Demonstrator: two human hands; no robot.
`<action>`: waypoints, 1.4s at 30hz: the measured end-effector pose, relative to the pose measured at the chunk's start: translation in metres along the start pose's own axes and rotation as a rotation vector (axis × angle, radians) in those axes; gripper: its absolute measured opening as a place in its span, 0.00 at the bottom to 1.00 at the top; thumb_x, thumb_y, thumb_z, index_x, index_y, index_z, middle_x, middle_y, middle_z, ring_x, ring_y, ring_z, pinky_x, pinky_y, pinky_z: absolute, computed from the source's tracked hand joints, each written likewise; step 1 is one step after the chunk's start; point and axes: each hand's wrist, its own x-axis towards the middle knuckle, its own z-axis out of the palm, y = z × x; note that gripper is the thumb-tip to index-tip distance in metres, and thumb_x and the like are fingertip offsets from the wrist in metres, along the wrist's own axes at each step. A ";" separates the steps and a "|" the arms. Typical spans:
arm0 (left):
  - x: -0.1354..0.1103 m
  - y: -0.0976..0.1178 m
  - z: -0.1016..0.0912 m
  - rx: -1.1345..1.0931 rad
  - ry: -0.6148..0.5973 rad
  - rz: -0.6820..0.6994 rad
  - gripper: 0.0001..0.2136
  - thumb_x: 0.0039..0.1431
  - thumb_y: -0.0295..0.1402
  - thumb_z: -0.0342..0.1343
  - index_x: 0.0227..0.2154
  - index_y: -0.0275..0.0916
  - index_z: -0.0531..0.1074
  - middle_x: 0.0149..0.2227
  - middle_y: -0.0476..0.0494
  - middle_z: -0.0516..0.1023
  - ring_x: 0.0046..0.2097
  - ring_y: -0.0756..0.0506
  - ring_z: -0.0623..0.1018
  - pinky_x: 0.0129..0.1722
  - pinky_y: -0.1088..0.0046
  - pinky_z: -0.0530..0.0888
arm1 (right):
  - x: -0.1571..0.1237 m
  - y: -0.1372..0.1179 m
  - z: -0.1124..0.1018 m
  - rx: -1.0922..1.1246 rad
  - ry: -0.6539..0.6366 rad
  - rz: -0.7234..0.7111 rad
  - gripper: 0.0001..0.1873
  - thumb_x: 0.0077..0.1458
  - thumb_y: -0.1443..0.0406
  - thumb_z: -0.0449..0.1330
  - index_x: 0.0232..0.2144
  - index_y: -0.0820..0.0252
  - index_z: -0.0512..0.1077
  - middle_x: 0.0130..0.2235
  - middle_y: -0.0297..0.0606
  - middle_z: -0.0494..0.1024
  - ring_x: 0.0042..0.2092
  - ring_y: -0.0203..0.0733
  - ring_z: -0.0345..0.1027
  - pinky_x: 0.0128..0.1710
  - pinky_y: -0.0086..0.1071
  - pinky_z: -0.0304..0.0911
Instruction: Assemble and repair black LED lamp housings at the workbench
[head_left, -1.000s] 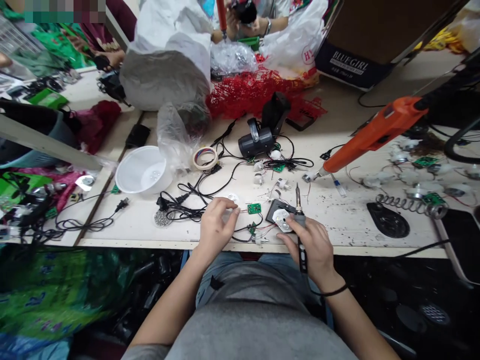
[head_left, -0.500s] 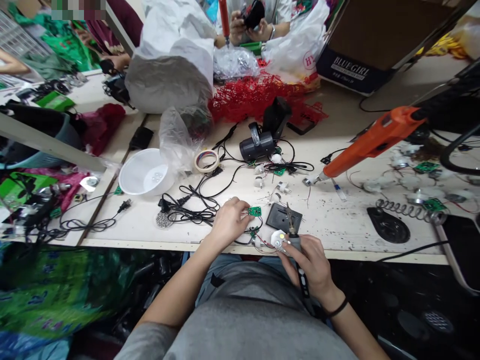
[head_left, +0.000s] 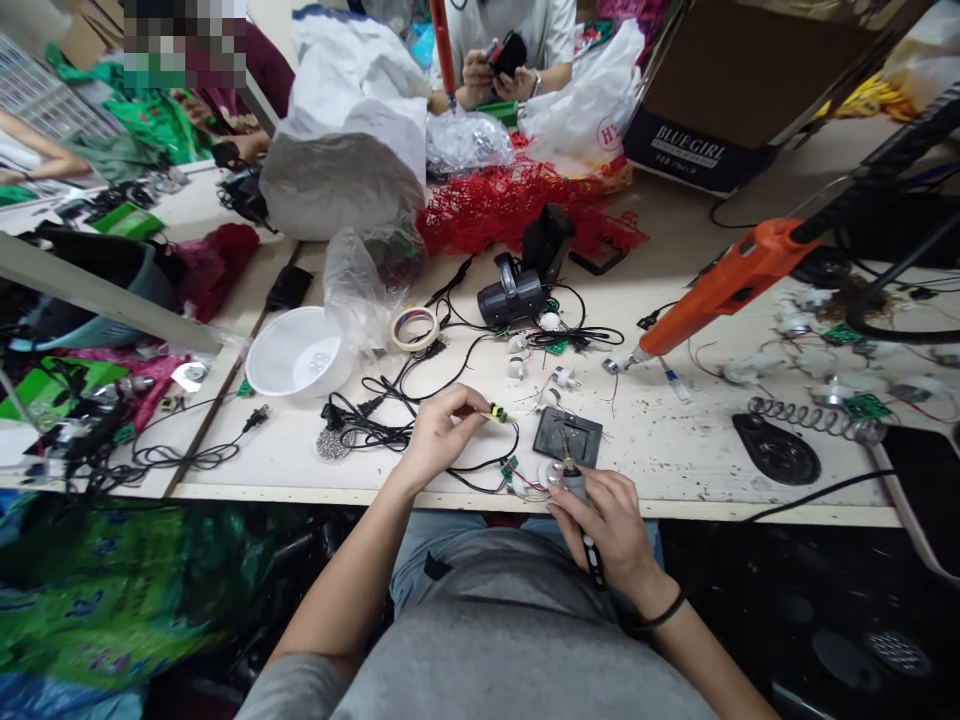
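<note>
Left hand [head_left: 441, 437]: thumb and fingers pinching small wired component [head_left: 496, 414]. Right hand [head_left: 609, 527]: wrapped round soldering iron [head_left: 574, 487], tip above black plate [head_left: 568, 436]; white disc [head_left: 551, 477] just beside.

Left hand: the left hand [head_left: 442, 437] pinches a small yellow-and-black wire joint [head_left: 496, 413] between finger and thumb, above the bench.
Right hand: the right hand [head_left: 606, 525] grips a soldering iron [head_left: 574, 487], its tip over a black square pad [head_left: 568, 436].
Beside the iron: a white round disc [head_left: 550, 476] with thin wires sits just by the iron's grip, close to a small green circuit board [head_left: 509, 467].
Around them: black cables [head_left: 375, 432], a metal-wool tip cleaner [head_left: 333, 445], and an orange glue gun [head_left: 720, 290] on a stained white workbench [head_left: 675, 450].
Across the bench: a co-worker [head_left: 499, 50] holds a black object in both hands.
</note>
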 end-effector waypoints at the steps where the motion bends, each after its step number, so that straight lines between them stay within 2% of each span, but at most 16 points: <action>1: -0.001 -0.001 0.000 -0.064 0.030 -0.001 0.03 0.58 0.26 0.60 0.30 0.38 0.75 0.33 0.46 0.79 0.37 0.48 0.79 0.37 0.74 0.74 | 0.002 0.000 -0.002 0.013 0.015 -0.002 0.15 0.57 0.74 0.63 0.48 0.61 0.72 0.41 0.45 0.76 0.48 0.50 0.72 0.46 0.45 0.68; 4: -0.003 -0.003 0.003 -0.203 0.090 -0.003 0.03 0.55 0.26 0.62 0.28 0.38 0.75 0.34 0.45 0.80 0.39 0.47 0.80 0.40 0.72 0.76 | 0.014 -0.004 -0.009 0.041 0.106 0.041 0.18 0.56 0.78 0.62 0.48 0.62 0.71 0.40 0.44 0.76 0.40 0.43 0.72 0.39 0.38 0.70; 6: -0.005 -0.004 0.006 -0.235 0.089 -0.014 0.04 0.54 0.25 0.63 0.27 0.38 0.75 0.34 0.45 0.80 0.38 0.47 0.80 0.39 0.72 0.76 | 0.027 -0.007 -0.013 0.043 0.166 0.097 0.21 0.55 0.78 0.63 0.50 0.61 0.70 0.39 0.43 0.77 0.38 0.41 0.72 0.37 0.34 0.71; 10: -0.010 -0.003 0.018 -0.232 0.053 -0.006 0.04 0.55 0.26 0.63 0.26 0.39 0.75 0.33 0.44 0.80 0.38 0.47 0.80 0.39 0.70 0.76 | 0.054 -0.016 -0.008 0.070 0.194 0.166 0.20 0.58 0.74 0.63 0.52 0.60 0.69 0.40 0.43 0.78 0.40 0.43 0.74 0.39 0.34 0.74; 14: -0.015 0.006 0.030 -0.152 0.022 0.049 0.04 0.58 0.27 0.61 0.28 0.39 0.75 0.33 0.45 0.80 0.38 0.47 0.80 0.41 0.69 0.77 | 0.069 -0.022 0.006 0.089 0.182 0.086 0.17 0.59 0.70 0.64 0.50 0.59 0.70 0.40 0.43 0.76 0.41 0.43 0.74 0.39 0.35 0.74; 16: -0.016 0.008 0.033 -0.097 0.009 0.065 0.03 0.59 0.27 0.60 0.32 0.40 0.77 0.34 0.45 0.80 0.39 0.47 0.79 0.40 0.71 0.77 | 0.071 -0.022 0.010 0.087 0.193 0.072 0.16 0.60 0.73 0.62 0.50 0.58 0.70 0.40 0.42 0.76 0.39 0.42 0.74 0.38 0.33 0.74; 19: -0.015 0.002 0.031 -0.026 0.040 0.051 0.05 0.60 0.28 0.59 0.38 0.40 0.77 0.37 0.44 0.80 0.36 0.48 0.79 0.36 0.73 0.77 | 0.069 -0.016 0.008 0.041 0.242 0.129 0.17 0.59 0.76 0.60 0.50 0.58 0.71 0.37 0.40 0.75 0.36 0.40 0.73 0.36 0.32 0.72; 23: -0.009 -0.016 0.020 0.117 0.111 -0.086 0.07 0.57 0.24 0.57 0.36 0.39 0.76 0.37 0.46 0.80 0.33 0.50 0.78 0.35 0.73 0.77 | 0.064 -0.008 -0.001 -0.017 0.262 0.169 0.16 0.58 0.77 0.60 0.47 0.58 0.71 0.34 0.38 0.74 0.33 0.39 0.70 0.33 0.31 0.70; 26: -0.002 -0.022 0.015 0.220 -0.003 -0.166 0.08 0.55 0.23 0.59 0.37 0.39 0.76 0.37 0.45 0.80 0.34 0.48 0.78 0.38 0.70 0.77 | 0.058 -0.008 -0.004 0.002 0.243 0.203 0.16 0.59 0.77 0.59 0.46 0.57 0.71 0.35 0.37 0.73 0.33 0.39 0.70 0.33 0.31 0.70; 30: 0.005 -0.016 0.024 0.389 -0.215 -0.092 0.20 0.49 0.30 0.69 0.47 0.39 0.74 0.43 0.41 0.79 0.46 0.39 0.77 0.48 0.59 0.75 | 0.053 -0.012 -0.002 0.021 0.238 0.211 0.16 0.58 0.77 0.60 0.46 0.57 0.72 0.35 0.37 0.74 0.34 0.39 0.72 0.35 0.31 0.70; 33: 0.008 -0.010 0.036 0.548 -0.280 -0.067 0.22 0.51 0.30 0.67 0.50 0.37 0.72 0.45 0.36 0.77 0.49 0.34 0.75 0.49 0.55 0.74 | 0.050 -0.015 0.000 0.015 0.247 0.195 0.16 0.58 0.78 0.61 0.46 0.58 0.71 0.35 0.37 0.75 0.34 0.39 0.72 0.36 0.31 0.70; 36: 0.007 -0.011 0.042 0.644 -0.281 -0.072 0.20 0.53 0.26 0.63 0.50 0.38 0.71 0.44 0.37 0.76 0.48 0.35 0.75 0.48 0.57 0.74 | 0.047 -0.015 0.002 0.025 0.237 0.190 0.16 0.58 0.78 0.61 0.46 0.58 0.72 0.36 0.38 0.75 0.35 0.39 0.72 0.35 0.30 0.70; 38: 0.004 -0.012 0.038 0.634 -0.257 -0.061 0.20 0.52 0.26 0.63 0.48 0.40 0.70 0.43 0.39 0.76 0.47 0.36 0.76 0.47 0.59 0.74 | 0.045 -0.016 0.002 0.027 0.223 0.183 0.16 0.58 0.78 0.61 0.46 0.59 0.71 0.35 0.38 0.74 0.34 0.38 0.71 0.34 0.29 0.70; 40: 0.000 -0.010 0.028 0.552 -0.220 0.024 0.19 0.52 0.25 0.62 0.47 0.41 0.69 0.43 0.41 0.76 0.47 0.38 0.76 0.47 0.61 0.75 | 0.044 -0.017 0.002 0.032 0.212 0.170 0.16 0.58 0.78 0.60 0.46 0.60 0.71 0.34 0.37 0.74 0.33 0.38 0.71 0.33 0.29 0.70; 42: -0.002 -0.003 0.016 0.430 -0.187 0.173 0.17 0.55 0.25 0.60 0.47 0.41 0.68 0.45 0.41 0.77 0.48 0.40 0.77 0.49 0.62 0.74 | 0.042 -0.018 0.000 0.043 0.206 0.157 0.17 0.58 0.78 0.61 0.47 0.59 0.70 0.34 0.37 0.74 0.33 0.38 0.70 0.31 0.29 0.70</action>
